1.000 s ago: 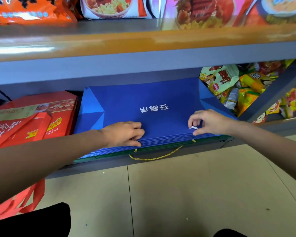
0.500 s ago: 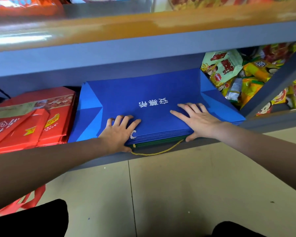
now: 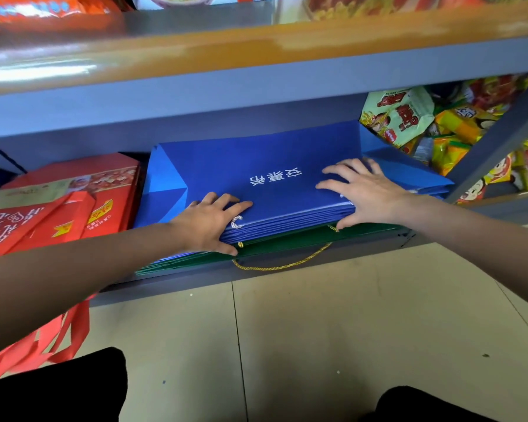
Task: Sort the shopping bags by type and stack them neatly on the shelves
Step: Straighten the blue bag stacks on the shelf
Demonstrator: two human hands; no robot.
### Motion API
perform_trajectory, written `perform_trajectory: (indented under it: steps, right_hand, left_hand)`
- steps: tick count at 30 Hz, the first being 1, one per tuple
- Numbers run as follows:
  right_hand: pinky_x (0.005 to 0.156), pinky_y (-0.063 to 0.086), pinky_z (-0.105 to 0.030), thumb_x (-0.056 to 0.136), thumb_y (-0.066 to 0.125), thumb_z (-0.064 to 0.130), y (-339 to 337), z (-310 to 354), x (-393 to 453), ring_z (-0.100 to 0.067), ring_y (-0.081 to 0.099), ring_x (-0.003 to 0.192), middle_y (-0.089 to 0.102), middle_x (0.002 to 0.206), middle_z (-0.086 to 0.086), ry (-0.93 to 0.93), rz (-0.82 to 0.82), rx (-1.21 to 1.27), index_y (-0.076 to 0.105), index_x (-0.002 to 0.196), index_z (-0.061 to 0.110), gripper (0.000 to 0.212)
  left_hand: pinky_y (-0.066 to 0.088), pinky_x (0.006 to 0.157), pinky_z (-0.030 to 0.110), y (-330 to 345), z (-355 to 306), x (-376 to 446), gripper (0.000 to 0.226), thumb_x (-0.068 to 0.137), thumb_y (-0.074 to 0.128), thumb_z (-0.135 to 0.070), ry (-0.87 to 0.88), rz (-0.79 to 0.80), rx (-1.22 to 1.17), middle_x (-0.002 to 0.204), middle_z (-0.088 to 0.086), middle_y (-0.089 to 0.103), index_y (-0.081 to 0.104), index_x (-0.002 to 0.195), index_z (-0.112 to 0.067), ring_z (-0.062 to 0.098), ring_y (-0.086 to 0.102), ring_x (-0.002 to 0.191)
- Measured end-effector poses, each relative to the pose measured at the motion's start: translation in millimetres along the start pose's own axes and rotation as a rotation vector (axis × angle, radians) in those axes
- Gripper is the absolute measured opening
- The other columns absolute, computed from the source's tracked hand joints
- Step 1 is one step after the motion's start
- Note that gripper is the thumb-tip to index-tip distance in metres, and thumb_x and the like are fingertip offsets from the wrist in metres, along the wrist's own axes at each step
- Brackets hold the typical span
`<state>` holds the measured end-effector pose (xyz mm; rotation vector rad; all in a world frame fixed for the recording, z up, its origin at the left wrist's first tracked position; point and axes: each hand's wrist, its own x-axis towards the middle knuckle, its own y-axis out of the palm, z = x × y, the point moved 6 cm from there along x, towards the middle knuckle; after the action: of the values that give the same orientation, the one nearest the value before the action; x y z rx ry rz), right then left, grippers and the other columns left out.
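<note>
A stack of flat blue paper shopping bags (image 3: 256,166) with white characters lies on the bottom shelf (image 3: 287,271). Under it lie green bags (image 3: 287,243) with a yellow cord handle (image 3: 282,265) hanging over the shelf edge. My left hand (image 3: 209,222) rests on the stack's near left edge, fingers straight on top and thumb against the front. My right hand (image 3: 361,193) lies flat on the top bag at the right, thumb down on the stack's front edge. Red bags (image 3: 61,205) are stacked to the left.
Snack packets (image 3: 439,126) fill the shelf space to the right behind a slanted grey brace (image 3: 497,141). An upper shelf with an orange edge (image 3: 256,53) overhangs the bags. Red handles (image 3: 55,339) hang down to the tiled floor (image 3: 333,330). Dark knees show at the bottom.
One second ago both hands pinched at the bags' front edge with curled fingers; now both lie flat on the blue stack, and the stack sits further back on the shelf.
</note>
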<state>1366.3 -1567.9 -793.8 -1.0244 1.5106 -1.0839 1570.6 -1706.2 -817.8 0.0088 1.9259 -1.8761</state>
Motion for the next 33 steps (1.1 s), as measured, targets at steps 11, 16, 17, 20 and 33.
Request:
perform_trajectory:
  steps: [11,16,17,20,33]
  right_hand:
    - [0.112,0.018,-0.049,0.077,0.073,0.038,-32.6,-7.9,2.3,-0.023,0.015,0.136,0.024,0.148,0.001,-0.031,-0.109,0.241,0.043,0.136,0.025,0.067]
    - [0.110,0.025,-0.050,0.069,0.079,0.040,-35.8,-15.3,6.3,-0.024,0.015,0.134,0.025,0.146,0.000,-0.003,-0.072,0.303,0.047,0.133,0.026,0.073]
    - [0.110,0.025,-0.049,0.068,0.080,0.040,-34.0,-16.6,6.7,-0.024,0.016,0.133,0.025,0.146,0.000,0.006,-0.050,0.311,0.046,0.133,0.026,0.075]
    - [0.111,0.026,-0.041,0.066,0.080,0.042,-31.1,-17.1,8.0,-0.024,0.019,0.132,0.026,0.145,-0.001,0.020,-0.010,0.326,0.043,0.136,0.028,0.081]
    - [0.108,0.026,-0.035,0.072,0.077,0.040,-25.9,-15.4,9.0,-0.022,0.019,0.132,0.027,0.145,-0.001,0.028,0.018,0.353,0.039,0.140,0.027,0.079]
  left_hand:
    - [0.027,0.106,0.043,-15.1,3.6,-3.8,0.099,0.072,0.071,-0.052,-0.043,-0.046,-0.068,0.146,-0.003,0.027,0.011,0.148,-0.030,0.024,0.028,0.130]
    - [0.039,0.101,0.044,-26.5,15.3,0.9,0.092,0.075,0.071,-0.048,-0.010,-0.007,-0.192,0.143,-0.002,0.035,0.017,0.147,-0.033,0.026,0.034,0.125]
    - [0.039,0.101,0.044,-28.0,16.7,1.9,0.091,0.076,0.070,-0.049,-0.007,0.013,-0.190,0.143,-0.002,0.035,0.017,0.147,-0.033,0.026,0.034,0.126]
    - [0.039,0.101,0.043,-29.7,16.5,2.9,0.088,0.078,0.068,-0.049,0.005,0.045,-0.162,0.142,-0.003,0.035,0.016,0.147,-0.034,0.024,0.035,0.125]
    - [0.041,0.096,0.040,-28.8,16.7,2.7,0.084,0.080,0.063,-0.053,-0.006,0.031,-0.057,0.143,-0.006,0.034,0.015,0.147,-0.035,0.024,0.037,0.125]
